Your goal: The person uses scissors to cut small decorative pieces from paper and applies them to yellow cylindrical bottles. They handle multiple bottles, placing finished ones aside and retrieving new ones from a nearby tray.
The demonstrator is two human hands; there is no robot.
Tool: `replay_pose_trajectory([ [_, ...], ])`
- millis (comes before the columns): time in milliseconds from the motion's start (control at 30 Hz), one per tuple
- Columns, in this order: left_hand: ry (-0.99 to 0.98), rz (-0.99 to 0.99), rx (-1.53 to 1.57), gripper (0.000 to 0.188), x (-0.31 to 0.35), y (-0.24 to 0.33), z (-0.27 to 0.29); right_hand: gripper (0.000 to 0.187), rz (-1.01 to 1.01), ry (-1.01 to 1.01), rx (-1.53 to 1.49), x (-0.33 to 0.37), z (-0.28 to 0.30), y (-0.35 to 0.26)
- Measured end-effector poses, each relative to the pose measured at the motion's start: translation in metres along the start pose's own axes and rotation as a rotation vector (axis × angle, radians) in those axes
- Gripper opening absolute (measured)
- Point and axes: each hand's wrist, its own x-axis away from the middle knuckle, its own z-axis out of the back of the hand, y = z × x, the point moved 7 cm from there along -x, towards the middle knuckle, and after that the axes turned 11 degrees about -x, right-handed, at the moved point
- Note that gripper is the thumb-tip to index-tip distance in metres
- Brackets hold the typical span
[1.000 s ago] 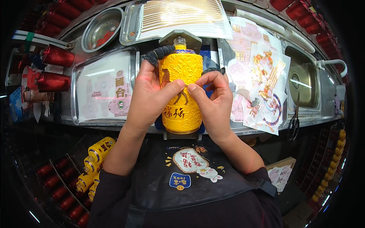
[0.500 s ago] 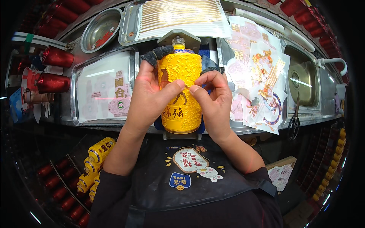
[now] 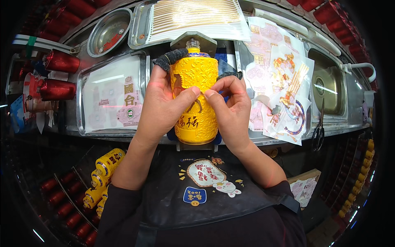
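Note:
A yellow bottle with raised scrollwork lies on a metal and blue rest, its clear glass neck pointing away from me. My left hand is wrapped round its left side, thumb pressed flat on the front; a dark cloth cover sits on one finger. My right hand has its thumb and forefinger pinched against the front, close to the left thumb. Anything between those fingertips is too small to make out. A brown horse figure shows on the bottle under the thumbs, partly covered, with dark characters below it.
A tray of printed decal sheets lies left, a metal bowl behind it. Gold-striped sheets lie at the back. Decal sheets, scissors and a sink are right. Yellow bottles stand lower left, red ones above.
My right thumb and forefinger have shifted slightly left across the bottle, closer to the left thumb. The left hand and the bottle stay put.

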Motion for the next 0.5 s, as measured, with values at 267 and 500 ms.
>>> replay_pose_trajectory([
  [267,0.001,-0.016,0.004,0.057,0.0001,0.0006,-0.0007,0.018,0.055,0.002,0.043,-0.0005,-0.001,-0.003],
  [500,0.006,-0.016,-0.01,0.055,0.0005,0.0005,-0.0006,0.019,0.049,-0.002,0.043,-0.0001,-0.0019,-0.0046],
])
